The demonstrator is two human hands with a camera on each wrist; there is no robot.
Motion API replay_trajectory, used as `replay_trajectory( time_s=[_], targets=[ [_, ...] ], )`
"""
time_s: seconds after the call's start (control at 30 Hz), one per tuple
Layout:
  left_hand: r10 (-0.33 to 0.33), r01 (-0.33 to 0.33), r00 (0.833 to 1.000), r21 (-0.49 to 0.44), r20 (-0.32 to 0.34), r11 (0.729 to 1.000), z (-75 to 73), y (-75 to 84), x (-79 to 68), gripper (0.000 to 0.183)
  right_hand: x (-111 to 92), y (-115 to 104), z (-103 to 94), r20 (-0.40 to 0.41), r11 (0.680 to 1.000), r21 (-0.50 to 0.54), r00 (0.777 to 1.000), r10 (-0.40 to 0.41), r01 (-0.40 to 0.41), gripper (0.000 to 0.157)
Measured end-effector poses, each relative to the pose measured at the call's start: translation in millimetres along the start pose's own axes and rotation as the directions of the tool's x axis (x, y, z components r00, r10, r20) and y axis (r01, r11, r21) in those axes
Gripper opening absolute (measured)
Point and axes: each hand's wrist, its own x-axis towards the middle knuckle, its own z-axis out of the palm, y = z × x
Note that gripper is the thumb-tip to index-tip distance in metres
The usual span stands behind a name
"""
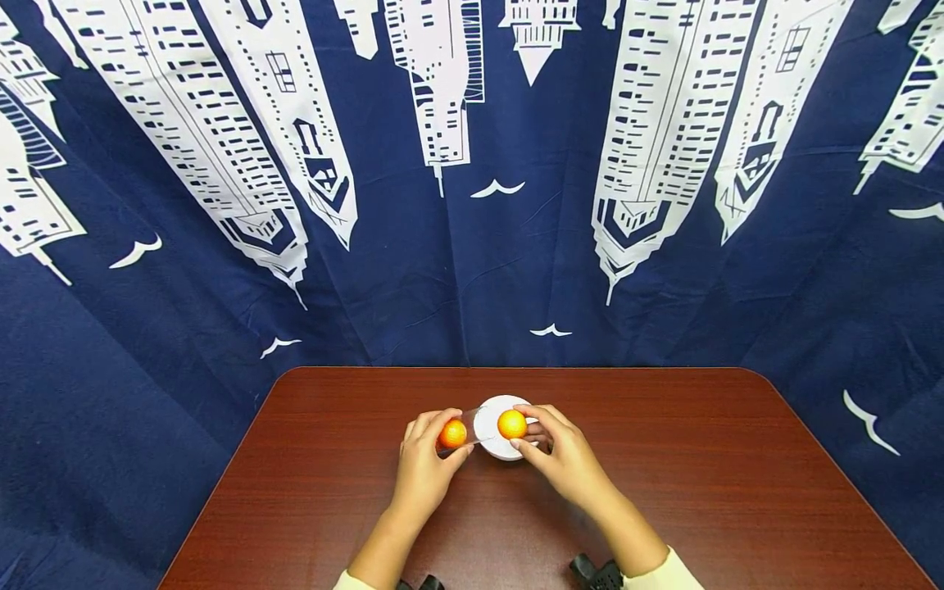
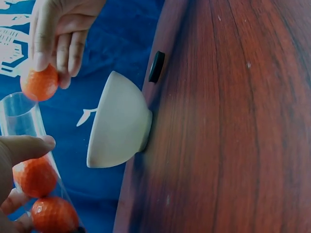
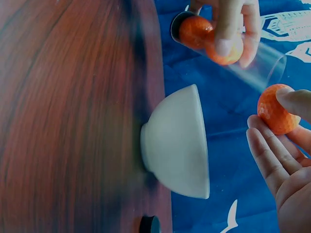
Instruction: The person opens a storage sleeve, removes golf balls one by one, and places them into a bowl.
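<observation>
My left hand [image 1: 426, 463] grips a clear tube [image 2: 22, 119] with its fingers and thumb around the wall. Two orange golf balls sit inside it, one [image 2: 35, 177] above the other [image 2: 54, 214], toward its dark-capped end [image 3: 181, 26]. Between thumb and fingers, my right hand [image 1: 566, 455] pinches a third orange golf ball [image 3: 277, 109], held just off the tube's open mouth. Beneath that ball in the head view is a white bowl [image 1: 487, 438], upright on the table; the hand and ball hide part of its inside.
A small black disc [image 2: 156, 67] lies on the brown wooden table [image 1: 664, 459] near the bowl. Dark wrist devices [image 1: 596, 571] show at the table's front. Behind the table hangs a blue cloth [image 1: 457, 270] with white buildings.
</observation>
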Motion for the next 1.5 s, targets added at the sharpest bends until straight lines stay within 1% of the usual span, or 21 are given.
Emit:
replay_trajectory(
  time_s=[0.17, 0.3, 0.5, 0.67, 0.77, 0.93, 1.1, 1.23, 1.33, 1.5],
  targets=[
    [-0.052, 0.053, 0.999, -0.122, 0.007, 0.991, 0.4, -2.2, 2.1, 0.052, 4, 10, 0.6, -0.015, 1.000, -0.024, 1.000, 0.002, -0.003, 0.048],
    [-0.073, 0.072, 0.997, -0.179, 0.003, 0.981, 0.0, -3.9, 2.5, 0.052, 8, 16, 4.3, -0.009, 0.997, -0.082, 1.000, -0.003, 0.002, 0.049],
    [-0.111, 0.111, 0.994, -0.225, 0.016, 0.968, -3.9, -7.9, 2.4, 0.052, 16, 18, 13.3, 0.040, 0.982, -0.186, 0.999, -0.017, 0.025, 0.046],
    [-0.123, 0.123, 0.992, -0.249, 0.015, 0.961, -6.6, -9.9, 2.7, 0.052, 23, 15, 16.4, 0.089, 0.961, -0.275, 0.996, 0.020, 0.005, 0.043],
    [-0.132, 0.132, 0.991, -0.258, 0.016, 0.957, -6.7, -10.4, 2.0, 0.052, 26, 13, 17.3, 0.126, 0.934, -0.358, 0.991, 0.042, 0.006, 0.040],
    [-0.132, 0.134, 0.991, -0.268, 0.025, 0.954, -5.0, -10.8, 1.4, 0.052, 32, 10, 18.4, 0.184, 0.885, -0.464, 0.982, 0.049, 0.042, 0.038],
    [-0.122, 0.122, 0.992, -0.260, 0.018, 0.958, -4.0, -11.0, 1.9, 0.051, 37, 13, 20.7, 0.222, 0.852, -0.516, 0.974, 0.035, 0.087, 0.038],
    [-0.121, 0.121, 0.993, -0.264, 0.017, 0.957, -3.8, -11.0, 2.1, 0.051, 39, 16, 22.0, 0.238, 0.840, -0.530, 0.971, 0.018, 0.115, 0.038],
    [-0.123, 0.124, 0.992, -0.269, 0.021, 0.955, -3.8, -10.7, 2.2, 0.051, 40, 16, 21.9, 0.247, 0.838, -0.531, 0.969, 0.014, 0.123, 0.037],
    [-0.120, 0.123, 0.992, -0.266, 0.028, 0.956, -3.7, -10.0, 2.7, 0.051, 42, 18, 21.4, 0.289, 0.819, -0.550, 0.957, 0.006, 0.161, 0.034]
  ],
)
